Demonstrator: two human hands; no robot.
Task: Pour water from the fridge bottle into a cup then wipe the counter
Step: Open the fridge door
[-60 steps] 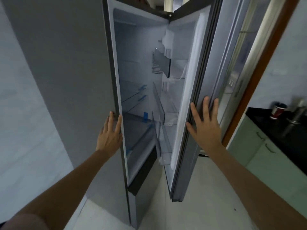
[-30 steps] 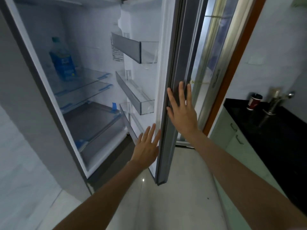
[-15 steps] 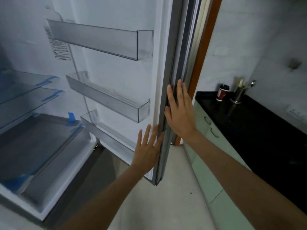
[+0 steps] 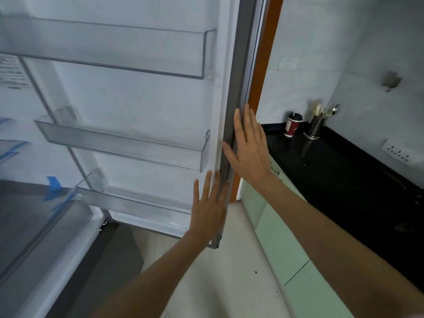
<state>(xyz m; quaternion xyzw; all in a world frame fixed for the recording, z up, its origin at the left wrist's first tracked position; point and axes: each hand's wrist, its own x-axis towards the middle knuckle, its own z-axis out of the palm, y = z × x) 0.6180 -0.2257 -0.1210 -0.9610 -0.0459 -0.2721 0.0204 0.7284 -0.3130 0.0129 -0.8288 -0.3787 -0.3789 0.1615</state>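
The fridge door [image 4: 137,106] stands wide open, its white inner side and clear door bins facing me. My left hand [image 4: 210,210] lies flat against the door's inner edge low down, fingers straight. My right hand [image 4: 249,148] presses flat on the door's grey outer edge higher up, fingers straight. A red paper cup with a dark lid [image 4: 293,125] stands at the far end of the black counter [image 4: 344,180]. The water bottle is out of view; the fridge interior shows only as a grey drawer [image 4: 29,226] at the left.
A metal holder with spoons [image 4: 317,127] stands next to the cup. Pale green cabinets [image 4: 282,244] run under the counter. A wall socket [image 4: 398,152] sits above the counter at right. An orange door frame [image 4: 263,65] rises behind the fridge door. Light floor tiles lie below.
The door has swung wider open under both hands, and my view has turned right. The blue bottle seen on a shelf a second ago has left the frame.
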